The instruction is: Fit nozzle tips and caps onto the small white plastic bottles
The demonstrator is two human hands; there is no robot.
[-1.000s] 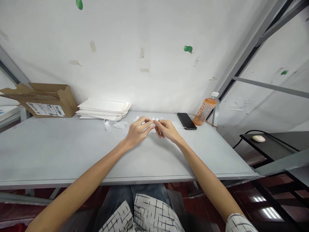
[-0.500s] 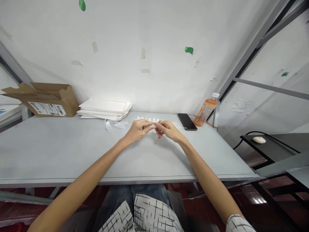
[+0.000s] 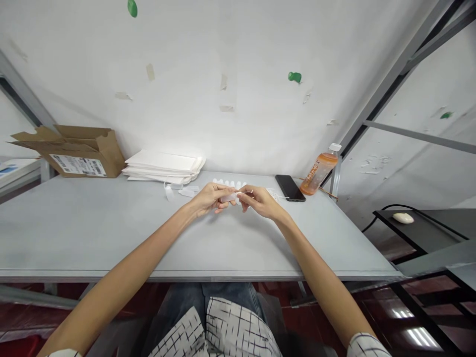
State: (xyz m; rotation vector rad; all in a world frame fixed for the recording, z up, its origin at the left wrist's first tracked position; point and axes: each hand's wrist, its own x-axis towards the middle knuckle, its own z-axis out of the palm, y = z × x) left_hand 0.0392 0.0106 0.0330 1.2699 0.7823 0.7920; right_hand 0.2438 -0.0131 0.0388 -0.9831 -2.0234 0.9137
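Note:
Above the middle of the grey table [image 3: 111, 233], my left hand [image 3: 209, 198] is closed on a small, flat, whitish translucent piece [image 3: 228, 197]. My right hand [image 3: 257, 201] pinches at the right end of that piece, where a thin white strand [image 3: 248, 192] sticks out past the fingers. Just behind both hands stands a row of white rounded pieces [image 3: 219, 182], partly covered by my fingers. A few similar small whitish pieces [image 3: 188, 191] lie left of my left hand. Thin white strands [image 3: 275, 195] lie on the table right of my right hand.
A black phone [image 3: 290, 188] and an orange drink bottle [image 3: 320, 171] are at the back right. Toward the back left are a stack of white sheets or envelopes [image 3: 161, 163] and an open cardboard box [image 3: 84, 153]. A white wall [image 3: 253, 134] rises behind the table.
My left hand has turned and shifted slightly left, so the whitish piece now shows between my hands. My right hand stays at its end. The whole view has shifted a little.

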